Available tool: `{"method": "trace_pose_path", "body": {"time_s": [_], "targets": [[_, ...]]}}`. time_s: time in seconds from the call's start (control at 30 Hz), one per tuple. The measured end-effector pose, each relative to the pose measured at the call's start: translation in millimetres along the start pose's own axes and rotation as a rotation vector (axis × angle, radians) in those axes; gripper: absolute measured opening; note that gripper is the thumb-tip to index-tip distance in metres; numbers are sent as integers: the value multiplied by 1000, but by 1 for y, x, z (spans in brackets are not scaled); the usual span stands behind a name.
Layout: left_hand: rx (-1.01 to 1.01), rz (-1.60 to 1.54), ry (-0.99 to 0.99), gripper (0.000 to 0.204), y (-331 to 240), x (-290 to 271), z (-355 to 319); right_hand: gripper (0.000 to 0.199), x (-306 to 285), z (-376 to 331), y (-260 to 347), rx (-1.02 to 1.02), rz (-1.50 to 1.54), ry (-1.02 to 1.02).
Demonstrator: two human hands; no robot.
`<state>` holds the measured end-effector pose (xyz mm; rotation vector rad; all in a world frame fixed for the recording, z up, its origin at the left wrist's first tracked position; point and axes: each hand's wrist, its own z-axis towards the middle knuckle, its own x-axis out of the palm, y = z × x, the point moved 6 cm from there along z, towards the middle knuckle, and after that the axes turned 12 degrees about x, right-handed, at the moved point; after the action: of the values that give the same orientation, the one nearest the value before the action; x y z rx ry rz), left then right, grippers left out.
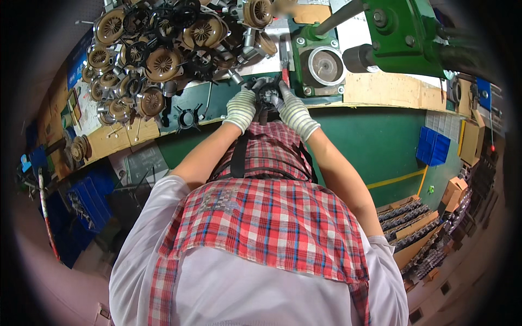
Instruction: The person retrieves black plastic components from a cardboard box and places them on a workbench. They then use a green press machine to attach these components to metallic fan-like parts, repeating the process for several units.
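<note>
A dark, round part [266, 98] sits directly between the gloved left hand [242, 107] and right hand [295, 112], both gripping its opposite sides, near the front edge of the bench [220, 95], below the red-handled tool [285, 61].

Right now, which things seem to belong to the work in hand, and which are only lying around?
Likely belonging:
dark round part with metallic centre, between striped-gloved left grip and right grip
brown round finned parts piled at left, possibly
green metal machine, possibly; untouched

Apparently lying around:
blue plastic bin, right
brown cardboard box, right
</note>
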<state>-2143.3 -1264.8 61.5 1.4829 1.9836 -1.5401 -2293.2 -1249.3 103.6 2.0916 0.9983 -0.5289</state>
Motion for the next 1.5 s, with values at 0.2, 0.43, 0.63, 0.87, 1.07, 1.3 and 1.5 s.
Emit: {"method": "trace_pose_path", "body": {"time_s": [0.2,0.43,0.63,0.87,1.07,1.3,1.5], "targets": [[90,-216,-43,65,33,26,18,58,-8,13,6,-60,-168,11],[299,43,-403,48,16,26,18,53,-16,23,7,-165,-186,43],[425,-452,-351,44,50,72,52,72,-40,-8,44,-153,-452,-151],[-344,-1933,-256,28,23,63,39,64,-28,-12,59,-256,-368,-125],[-214,-1773,-294,32,32,64,41,63,-25,2,56,-249,-308,-48],[-72,-1390,-66,109,14,44,34,64,-24,7,51,-201,-286,-8],[-143,-1386,-68,104,62,93,39,65,-23,4,54,-165,-304,4]]}}
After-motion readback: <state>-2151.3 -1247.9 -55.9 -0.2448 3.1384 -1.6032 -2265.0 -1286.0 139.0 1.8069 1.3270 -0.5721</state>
